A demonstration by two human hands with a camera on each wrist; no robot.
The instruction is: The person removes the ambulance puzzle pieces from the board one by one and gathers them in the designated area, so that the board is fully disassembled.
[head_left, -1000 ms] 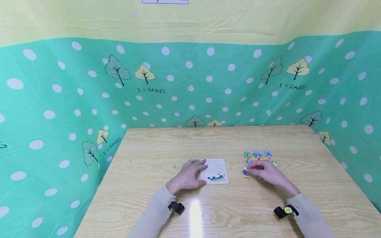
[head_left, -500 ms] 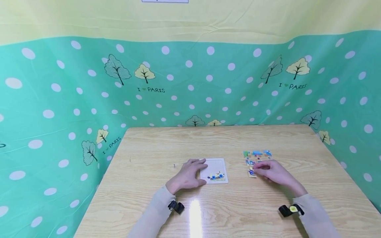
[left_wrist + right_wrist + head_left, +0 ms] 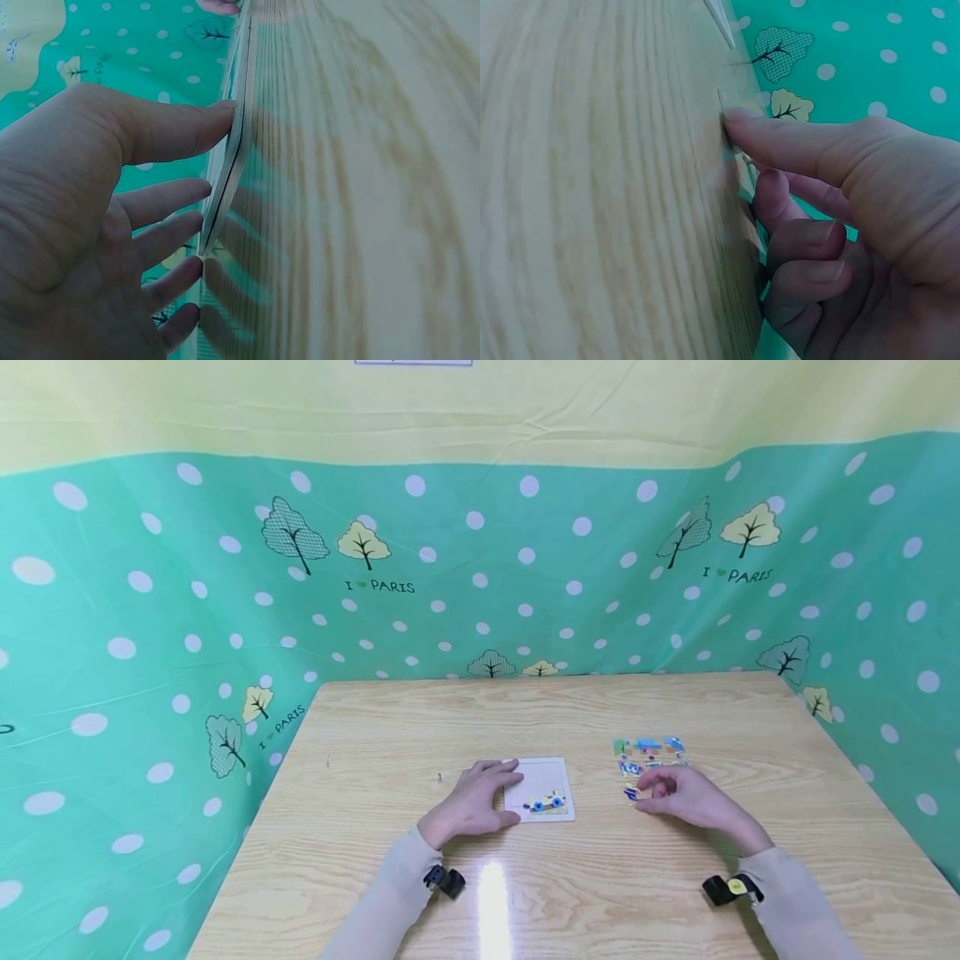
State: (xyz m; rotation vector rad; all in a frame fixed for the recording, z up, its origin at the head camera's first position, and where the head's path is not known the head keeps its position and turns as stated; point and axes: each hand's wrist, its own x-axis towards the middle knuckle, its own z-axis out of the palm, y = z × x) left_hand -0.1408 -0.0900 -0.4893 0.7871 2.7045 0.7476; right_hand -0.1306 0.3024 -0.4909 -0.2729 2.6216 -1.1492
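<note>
A white square puzzle board point(image 3: 538, 777) lies on the table, with a picture of a blue-wheeled vehicle point(image 3: 546, 804) made up in its lower right part. My left hand point(image 3: 470, 802) rests at the board's left side, fingers spread over its edge; in the left wrist view the thumb touches the board's rim point(image 3: 238, 124). To the right, my right hand point(image 3: 692, 795) holds a small puzzle piece point(image 3: 632, 793) with blue on it between thumb and index finger, low at the table top. The other fingers are curled in, as the right wrist view shows.
Several colourful puzzle pieces point(image 3: 648, 747) lie in rows just beyond the right hand, partly covered by it. The wooden table point(image 3: 420, 718) ends at a green dotted cloth point(image 3: 480, 602) at the back. Each wrist wears a black camera point(image 3: 726, 890).
My right hand has moved slightly right with the puzzle piece, bringing it beside the rows of pieces; its thumb and index finger now stand wider around it. The left hand has stayed still.
</note>
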